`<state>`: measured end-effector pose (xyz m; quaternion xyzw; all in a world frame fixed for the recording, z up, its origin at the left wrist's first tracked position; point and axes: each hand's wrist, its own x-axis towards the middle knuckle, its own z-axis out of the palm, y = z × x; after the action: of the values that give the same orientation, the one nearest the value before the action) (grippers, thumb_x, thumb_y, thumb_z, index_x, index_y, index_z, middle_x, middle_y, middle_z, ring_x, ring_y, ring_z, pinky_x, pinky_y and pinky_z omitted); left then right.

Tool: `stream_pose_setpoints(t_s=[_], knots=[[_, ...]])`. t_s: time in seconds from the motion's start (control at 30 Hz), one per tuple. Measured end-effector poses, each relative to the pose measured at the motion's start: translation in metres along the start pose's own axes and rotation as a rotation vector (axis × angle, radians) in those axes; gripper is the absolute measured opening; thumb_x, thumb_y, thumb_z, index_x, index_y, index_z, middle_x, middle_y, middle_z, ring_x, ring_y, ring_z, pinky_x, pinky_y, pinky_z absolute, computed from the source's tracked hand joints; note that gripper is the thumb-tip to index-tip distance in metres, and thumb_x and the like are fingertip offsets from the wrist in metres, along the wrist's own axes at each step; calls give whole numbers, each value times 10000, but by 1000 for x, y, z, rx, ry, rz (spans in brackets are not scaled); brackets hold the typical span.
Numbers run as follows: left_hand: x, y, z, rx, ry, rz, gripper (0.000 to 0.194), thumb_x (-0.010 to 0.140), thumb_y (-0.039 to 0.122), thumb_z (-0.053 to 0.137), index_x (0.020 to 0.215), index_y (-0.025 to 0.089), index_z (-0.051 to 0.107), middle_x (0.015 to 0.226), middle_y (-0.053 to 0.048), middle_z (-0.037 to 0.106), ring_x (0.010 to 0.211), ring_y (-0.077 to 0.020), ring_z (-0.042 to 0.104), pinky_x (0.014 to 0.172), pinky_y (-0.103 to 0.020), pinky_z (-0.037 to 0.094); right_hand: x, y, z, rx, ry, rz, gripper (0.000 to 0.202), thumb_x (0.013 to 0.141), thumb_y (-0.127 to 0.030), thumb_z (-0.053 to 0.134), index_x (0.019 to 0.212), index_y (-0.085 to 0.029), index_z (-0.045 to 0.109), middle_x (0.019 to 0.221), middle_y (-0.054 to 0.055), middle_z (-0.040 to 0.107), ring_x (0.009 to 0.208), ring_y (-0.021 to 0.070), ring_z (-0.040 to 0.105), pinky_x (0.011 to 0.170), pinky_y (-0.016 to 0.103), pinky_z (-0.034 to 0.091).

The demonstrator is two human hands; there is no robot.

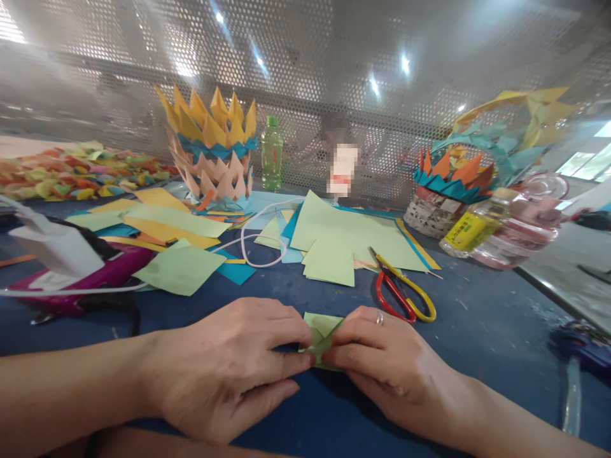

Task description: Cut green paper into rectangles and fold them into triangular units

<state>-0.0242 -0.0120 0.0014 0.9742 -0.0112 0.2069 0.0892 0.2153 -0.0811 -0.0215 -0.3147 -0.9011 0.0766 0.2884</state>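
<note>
A small piece of light green paper [324, 326], partly folded with creased flaps, lies on the dark blue tabletop in front of me. At its left edge, my left hand [233, 359] pinches it with the fingertips. From the right, my right hand [389, 353], with a ring on one finger, has its fingers closed on the same paper and hides part of it. Just beyond my right hand lie scissors [398, 286] with one red and one yellow handle. Larger light green sheets [353, 235] are stacked behind the folded piece.
Loose coloured sheets [181, 267] and a purple power strip [114, 261] with a white charger [57, 248] lie left. Behind stand a tiered folded-paper piece [214, 146] and a green bottle [272, 152]. On the right are a paper basket [434, 207], bottles [477, 222] and a glue gun [585, 346].
</note>
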Motion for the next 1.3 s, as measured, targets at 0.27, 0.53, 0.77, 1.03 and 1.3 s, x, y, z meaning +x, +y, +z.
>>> stream_pose_setpoints(t_s=[0.27, 0.53, 0.77, 1.03, 1.3], knots=[[0, 1, -1, 10, -10, 4, 290, 845, 67, 518, 1116, 117, 605, 980, -104, 691, 890, -237, 651, 782, -349, 528, 2, -2, -2, 43, -25, 26, 299, 890, 19, 459, 1005, -140, 684, 941, 83, 683, 850, 181, 580, 798, 336, 514], [1, 2, -2, 33, -31, -14, 303, 853, 77, 488, 1129, 126, 602, 954, -105, 684, 865, -242, 654, 750, -356, 528, 0, -2, -3, 100, 1, 65, 420, 850, 46, 409, 1119, -153, 663, 972, 84, 689, 841, 196, 574, 751, 344, 511], [2, 1, -1, 33, -38, -16, 323, 851, 65, 486, 1149, 109, 602, 925, -92, 669, 821, -229, 645, 695, -341, 515, -1, -2, -3, 86, -28, 59, 441, 827, 52, 436, 1082, -190, 702, 962, 63, 674, 862, 191, 577, 761, 340, 511], [-1, 2, 0, 67, 5, -4, 231, 862, 87, 495, 1054, 100, 624, 933, -100, 683, 853, -244, 655, 733, -355, 542, 0, -3, -4, 55, -43, 49, 369, 852, 34, 450, 1048, -141, 710, 953, 76, 672, 871, 187, 575, 772, 323, 511], [-1, 7, 0, 84, -6, -30, 199, 908, 191, 552, 1094, 154, 613, 902, -90, 702, 845, -229, 666, 803, -334, 562, -1, -6, -3, 14, -59, 44, 372, 849, 37, 443, 1047, -158, 691, 946, 73, 665, 862, 190, 566, 773, 323, 523]])
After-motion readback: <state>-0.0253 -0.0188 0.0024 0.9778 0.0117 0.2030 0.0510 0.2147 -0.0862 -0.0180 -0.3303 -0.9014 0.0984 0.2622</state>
